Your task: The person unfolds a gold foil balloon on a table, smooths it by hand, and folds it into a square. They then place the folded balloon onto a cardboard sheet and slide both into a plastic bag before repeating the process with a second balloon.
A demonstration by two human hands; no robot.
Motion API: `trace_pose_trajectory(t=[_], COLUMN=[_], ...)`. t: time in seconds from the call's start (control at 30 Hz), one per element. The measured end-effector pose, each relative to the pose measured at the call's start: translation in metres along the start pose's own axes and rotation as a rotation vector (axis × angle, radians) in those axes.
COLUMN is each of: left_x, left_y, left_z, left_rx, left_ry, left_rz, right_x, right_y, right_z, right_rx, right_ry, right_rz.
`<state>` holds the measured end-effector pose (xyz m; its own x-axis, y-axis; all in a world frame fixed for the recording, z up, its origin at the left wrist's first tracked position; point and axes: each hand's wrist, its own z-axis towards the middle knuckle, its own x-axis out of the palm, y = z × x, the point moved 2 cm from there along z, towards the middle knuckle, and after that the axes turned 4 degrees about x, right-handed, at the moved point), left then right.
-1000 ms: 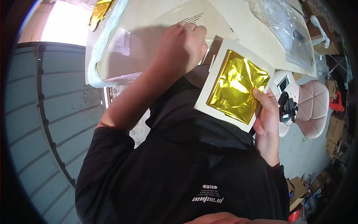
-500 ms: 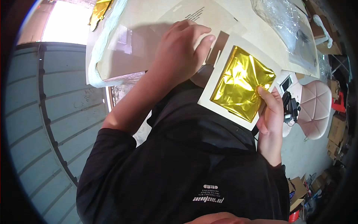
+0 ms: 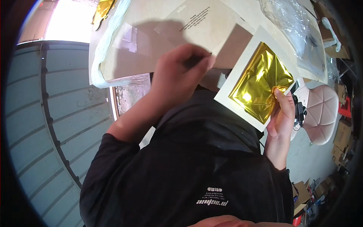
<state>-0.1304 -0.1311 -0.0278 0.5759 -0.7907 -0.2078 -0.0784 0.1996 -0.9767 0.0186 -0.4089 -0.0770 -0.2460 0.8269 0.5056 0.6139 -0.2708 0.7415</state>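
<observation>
My right hand (image 3: 283, 109) holds a white card (image 3: 223, 95) with a folded gold foil sheet (image 3: 257, 77) lying on it. The thumb presses on the foil near its right edge, and the fingers are behind the card. To the left, my left hand (image 3: 183, 72) hovers apart from the card, its thumb and fingertips pinched together. Whether anything small sits in that pinch I cannot make out. Beyond the hands, a clear plastic sheet with printed lines (image 3: 196, 19) lies on the pale table (image 3: 151, 60).
Crumpled clear plastic (image 3: 289, 26) lies on the table's far right. A pale strand-like bundle (image 3: 101, 64) runs along its left edge, with more gold foil (image 3: 102, 13) behind. A padded chair (image 3: 321, 113) and cardboard boxes (image 3: 342, 134) stand to the right.
My right hand has moved the card and foil slightly right and tilted them. My left hand has moved lower, and its spread fingers have closed into a pinch.
</observation>
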Motion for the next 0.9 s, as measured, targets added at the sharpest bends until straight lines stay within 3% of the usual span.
trace_pose_trajectory(t=[0.07,0.1,0.17,0.4,0.5,0.57,0.6,0.67,0.7,0.77,0.9], left_x=[-0.028,-0.043,-0.060,-0.042,-0.024,-0.013,-0.008,-0.003,0.003,0.008,0.011], left_y=[-0.017,-0.023,-0.025,-0.036,-0.035,-0.023,-0.017,-0.003,0.010,0.026,0.032], left_z=[-0.011,-0.012,-0.017,-0.004,0.015,0.023,0.026,0.031,0.039,0.060,0.064], left_rx=[0.122,0.122,-0.026,0.276,0.357,0.521,0.525,0.554,0.552,0.788,0.746], left_ry=[0.245,0.248,0.712,0.719,0.741,0.759,0.761,0.444,0.443,0.085,0.074], left_rz=[0.321,0.322,0.682,0.576,0.698,0.405,0.404,0.416,0.417,0.698,0.845], right_x=[-0.012,-0.014,-0.020,-0.026,-0.020,-0.018,-0.017,-0.021,-0.022,-0.020,-0.012], right_y=[0.004,0.007,0.009,0.005,0.006,0.008,0.009,0.008,0.007,0.006,0.003], right_z=[0.003,0.003,0.002,0.014,0.012,0.010,0.010,0.010,0.010,0.010,0.010], right_rx=[-0.008,-0.010,-0.023,0.012,-0.014,-0.023,-0.031,-0.025,-0.016,-0.015,0.032], right_ry=[-0.023,-0.010,-0.010,-0.018,-0.004,-0.006,-0.006,-0.004,0.002,-0.003,-0.013], right_rz=[-0.019,-0.035,-0.061,-0.048,-0.046,-0.053,-0.059,-0.050,-0.042,-0.055,-0.069])
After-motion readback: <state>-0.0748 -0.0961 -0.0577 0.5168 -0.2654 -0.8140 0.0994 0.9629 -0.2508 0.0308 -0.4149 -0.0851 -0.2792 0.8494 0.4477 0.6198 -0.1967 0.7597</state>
